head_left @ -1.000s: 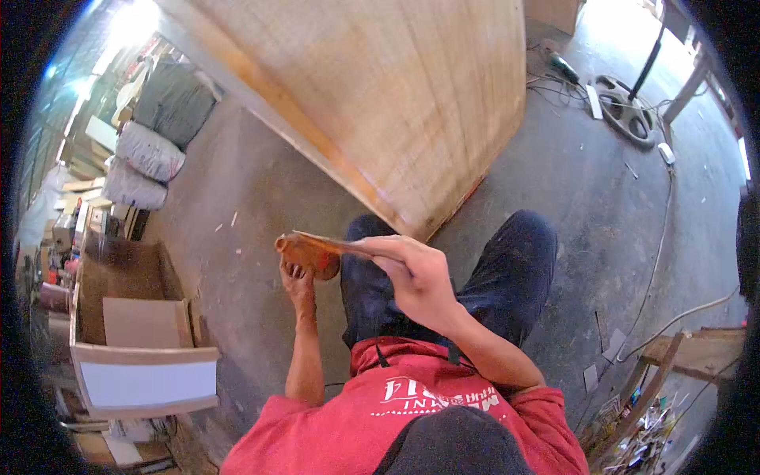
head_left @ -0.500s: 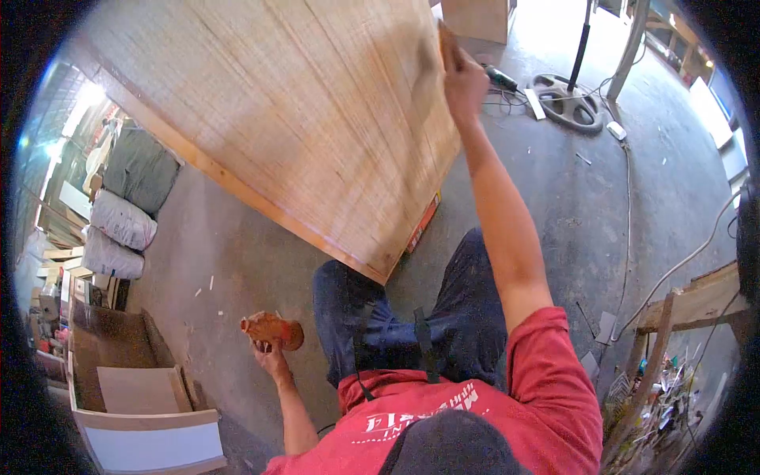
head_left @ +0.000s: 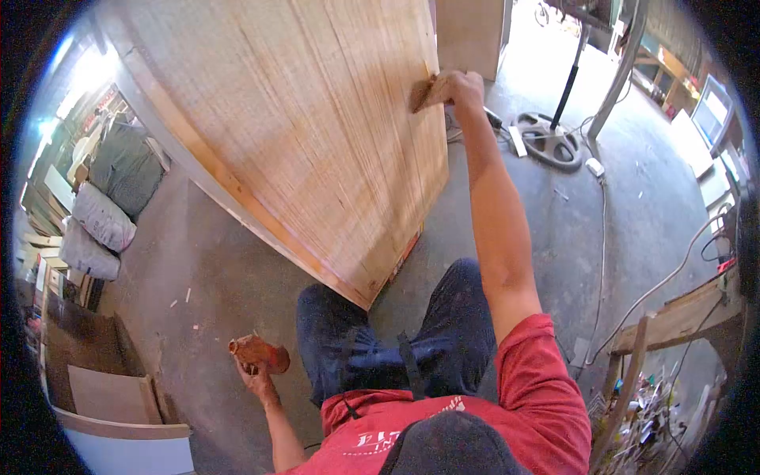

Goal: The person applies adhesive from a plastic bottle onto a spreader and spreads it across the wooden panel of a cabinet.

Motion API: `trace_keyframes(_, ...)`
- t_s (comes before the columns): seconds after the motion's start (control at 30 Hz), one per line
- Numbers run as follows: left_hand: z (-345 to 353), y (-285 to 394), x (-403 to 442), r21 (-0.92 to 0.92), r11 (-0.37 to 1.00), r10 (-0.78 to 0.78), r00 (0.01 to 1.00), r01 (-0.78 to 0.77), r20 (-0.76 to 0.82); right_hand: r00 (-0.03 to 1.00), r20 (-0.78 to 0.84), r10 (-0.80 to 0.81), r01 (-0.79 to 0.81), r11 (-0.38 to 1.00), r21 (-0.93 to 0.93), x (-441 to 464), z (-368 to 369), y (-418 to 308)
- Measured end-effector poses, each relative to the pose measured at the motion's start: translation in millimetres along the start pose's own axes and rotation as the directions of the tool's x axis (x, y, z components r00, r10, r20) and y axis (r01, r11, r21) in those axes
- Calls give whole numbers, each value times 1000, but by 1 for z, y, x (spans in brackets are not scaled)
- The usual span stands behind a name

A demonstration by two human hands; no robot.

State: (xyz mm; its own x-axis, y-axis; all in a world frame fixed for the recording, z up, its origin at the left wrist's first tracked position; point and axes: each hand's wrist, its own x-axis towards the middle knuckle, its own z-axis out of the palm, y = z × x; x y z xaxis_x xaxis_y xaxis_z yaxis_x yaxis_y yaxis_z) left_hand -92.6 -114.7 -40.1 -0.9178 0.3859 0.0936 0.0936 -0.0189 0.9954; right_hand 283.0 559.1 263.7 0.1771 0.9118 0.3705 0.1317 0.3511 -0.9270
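Note:
A large light wooden panel (head_left: 301, 119) with straight grain leans in front of me, its lower corner by my knees. My right hand (head_left: 465, 89) is closed on a flat brown piece (head_left: 428, 95) whose kind I cannot make out. That piece lies against the panel's face near the right edge. Low on the left, my left hand (head_left: 256, 381) is wrapped around an orange-brown stained bottle (head_left: 265, 355), held tilted on its side above the floor, away from the panel.
Behind the panel stands another wooden board (head_left: 469, 36). A round wheel-like stand base (head_left: 546, 142) and a cable (head_left: 603, 253) lie on the right floor. Wrapped bundles (head_left: 103, 218) and an open wooden box (head_left: 127, 431) are at left; a wooden bench (head_left: 673, 321) is at right.
My right hand has brought the brown piece from the panel's right edge onto its face. The bottle stays in my left hand. The whole view has shifted slightly.

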Motion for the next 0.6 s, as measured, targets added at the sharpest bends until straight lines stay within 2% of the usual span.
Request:
trace_keyframes(0.07, -1, 9, -8, 23, 1000, 7, 1000, -7, 12, 999, -16, -28, 29, 999, 31, 34, 11, -30)
trace_keyframes(0.1, -1, 13, -11, 64, 998, 14, 999, -16, 30, 980, 28, -198, 200, 976, -89, 71, 20, -37)
trace_keyframes(0.17, -9, -7, -9, 68, 998, -14, 999, 17, -30, 926, 91, -366, 377, 904, -201, 99, 26, -60)
trace_keyframes(0.2, -10, -14, -8, 87, 995, -43, 995, 51, -85, 953, 107, -282, 296, 943, -154, 102, 24, -86)
trace_keyframes(0.27, -10, -8, -13, 63, 998, -19, 998, 23, -63, 971, 129, -200, 215, 970, -115, 89, 17, -135)
trace_keyframes(0.33, -10, -10, -16, 46, 999, 2, 999, 0, -41, 965, -11, -264, 260, 958, -123, 37, 7, -163)
trace_keyframes(0.37, -12, -14, -12, 53, 998, 26, 999, -24, -35, 964, -10, -264, 261, 957, -128, 28, 14, -155)
trace_keyframes(0.4, -14, -19, -12, 63, 997, 47, 999, -45, -28, 888, -83, -452, 411, 862, -296, 22, 22, -138)
trace_keyframes(0.43, -14, -22, -16, 62, 997, 36, 999, -35, -27, 768, -115, -630, 519, 718, -465, 13, 29, -125)
trace_keyframes(0.5, -8, -11, -16, 34, 999, -5, 999, 7, -39, 783, -141, -606, 538, 773, -335, -39, 29, -110)
trace_keyframes(0.53, -6, -7, -15, 35, 999, -7, 999, 8, -37, 784, -140, -605, 537, 773, -337, -51, 26, -97)
trace_keyframes(0.6, -4, -1, -16, 200, 975, -81, 994, 93, -68, 814, -133, -565, 529, 816, -232, -65, 24, -59)
